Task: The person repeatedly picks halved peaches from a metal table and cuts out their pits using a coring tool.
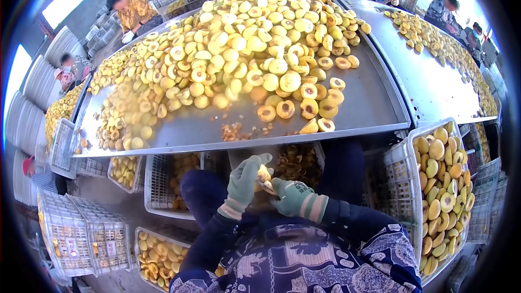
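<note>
My left hand [242, 182], in a pale green glove, is closed on a yellow peach half [264, 176] in front of my body. Its thumb and fingers wrap the fruit from the left. My right hand [298, 199], gloved alike, is closed against the lower right side of the same fruit. A small pale piece shows at its fingertips, but I cannot make out what it is. Just beyond both hands, a large heap of halved peaches [239, 49] covers much of the metal table [358, 111]. Several halves show brown hollows.
The table's raised front edge [239, 145] runs above my knees. Below it, a container of brown scraps [296, 165] sits between my legs. A full crate of peaches [442, 195] stands at right; more crates [171, 184] are at left. Several people work around the tables.
</note>
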Motion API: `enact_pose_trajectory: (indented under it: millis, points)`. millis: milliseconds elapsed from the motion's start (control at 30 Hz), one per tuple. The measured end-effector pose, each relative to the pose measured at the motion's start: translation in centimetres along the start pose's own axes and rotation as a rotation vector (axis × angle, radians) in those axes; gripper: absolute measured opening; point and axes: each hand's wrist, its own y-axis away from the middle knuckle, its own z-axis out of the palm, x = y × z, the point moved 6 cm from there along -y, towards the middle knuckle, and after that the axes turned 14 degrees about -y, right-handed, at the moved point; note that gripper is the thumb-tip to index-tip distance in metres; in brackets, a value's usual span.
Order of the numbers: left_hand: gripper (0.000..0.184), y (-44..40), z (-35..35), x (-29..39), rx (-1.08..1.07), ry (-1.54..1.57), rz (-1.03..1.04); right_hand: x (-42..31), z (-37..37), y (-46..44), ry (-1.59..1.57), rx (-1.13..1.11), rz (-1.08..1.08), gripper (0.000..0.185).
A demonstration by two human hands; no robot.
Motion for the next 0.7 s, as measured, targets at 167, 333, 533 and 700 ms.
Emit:
enact_pose_trajectory:
  millis: [167,333,533,700]
  points:
    - [0.035,0.3,0.3,-0.6,0.078,0.021,0.045,-2.6,-0.1,1.6,-1.096,-0.401,0.642,0.022]
    - [0.041,0.0,0.1,0.2,0.140,0.058,0.114,-2.1,1.4,1.3,-1.412,-0.403,0.704,0.022]
    - [0.035,0.6,0.4,1.6,0.296,0.145,0.114,-2.7,4.3,0.7,-1.933,-0.618,0.517,0.026]
    - [0.040,0.4,-4.0,2.4,0.503,-0.245,0.455,-3.9,4.3,0.2,-2.036,-0.678,0.388,0.028]
